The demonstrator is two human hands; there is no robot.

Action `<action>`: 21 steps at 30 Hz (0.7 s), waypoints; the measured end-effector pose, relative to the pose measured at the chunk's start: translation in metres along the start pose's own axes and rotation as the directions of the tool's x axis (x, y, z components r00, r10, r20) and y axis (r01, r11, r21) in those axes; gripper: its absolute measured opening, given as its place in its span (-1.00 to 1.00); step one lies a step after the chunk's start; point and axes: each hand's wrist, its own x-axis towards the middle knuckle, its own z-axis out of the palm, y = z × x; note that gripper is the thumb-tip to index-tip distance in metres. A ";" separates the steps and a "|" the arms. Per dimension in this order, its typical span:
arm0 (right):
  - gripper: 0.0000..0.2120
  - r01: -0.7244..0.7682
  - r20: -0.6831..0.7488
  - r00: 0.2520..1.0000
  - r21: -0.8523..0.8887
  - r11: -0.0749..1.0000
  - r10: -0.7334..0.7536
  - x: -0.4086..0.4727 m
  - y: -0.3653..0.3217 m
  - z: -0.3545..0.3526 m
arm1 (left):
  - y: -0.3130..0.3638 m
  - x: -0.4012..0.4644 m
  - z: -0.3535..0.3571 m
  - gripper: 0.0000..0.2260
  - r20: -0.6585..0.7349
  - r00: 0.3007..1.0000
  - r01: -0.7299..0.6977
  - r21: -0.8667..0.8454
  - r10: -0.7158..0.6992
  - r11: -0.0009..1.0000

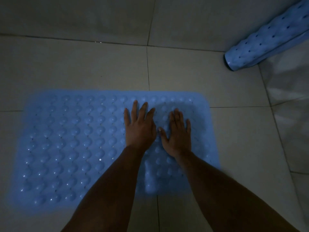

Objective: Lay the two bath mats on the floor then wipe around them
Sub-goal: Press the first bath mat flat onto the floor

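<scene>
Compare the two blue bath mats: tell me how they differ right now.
The flat mat lies unrolled on the tiled floor; the rolled mat is still a tube at the upper right. The left hand and right hand press flat on the flat mat; nothing touches the rolled mat. The flat mat shows its bumps; the rolled mat shows mostly small dark holes. Both are light blue.

1. It is dim all round me; the tiled floor (100, 67) reads grey-green and grainy.
2. The blue mat (70, 139) is the brightest thing, with small glints on its bumps at lower left.
3. My forearms go nearly black toward the bottom edge.
4. Soft shadow pools by my right hand (178, 134).
5. Grout lines bow near the frame's edges, and the right side smears.
</scene>
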 end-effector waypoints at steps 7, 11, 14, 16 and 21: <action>-0.37 -0.088 0.134 0.990 0.327 0.941 0.046 0.047 0.030 -0.065 | 0.027 -0.006 0.017 -0.42 0.232 0.962 -0.158 0.049 0.143 0.986; -0.47 0.037 -0.016 0.999 0.357 0.933 -0.034 0.061 0.049 -0.086 | 0.038 -0.003 0.032 -0.29 0.253 0.955 -0.189 0.108 0.156 0.976; -0.57 0.062 -0.146 0.989 0.404 0.913 -0.002 0.055 0.052 -0.071 | 0.038 -0.005 0.035 -0.23 0.229 0.962 -0.178 0.124 0.146 0.976; -0.59 0.065 -0.181 0.984 0.382 0.922 0.006 0.049 0.052 -0.055 | 0.037 -0.008 0.035 -0.22 0.245 0.958 -0.184 0.124 0.150 0.975; -0.54 0.058 -0.208 0.978 0.331 0.942 0.013 0.043 0.054 -0.041 | 0.039 -0.007 0.038 -0.21 0.297 0.945 -0.178 0.122 0.135 0.977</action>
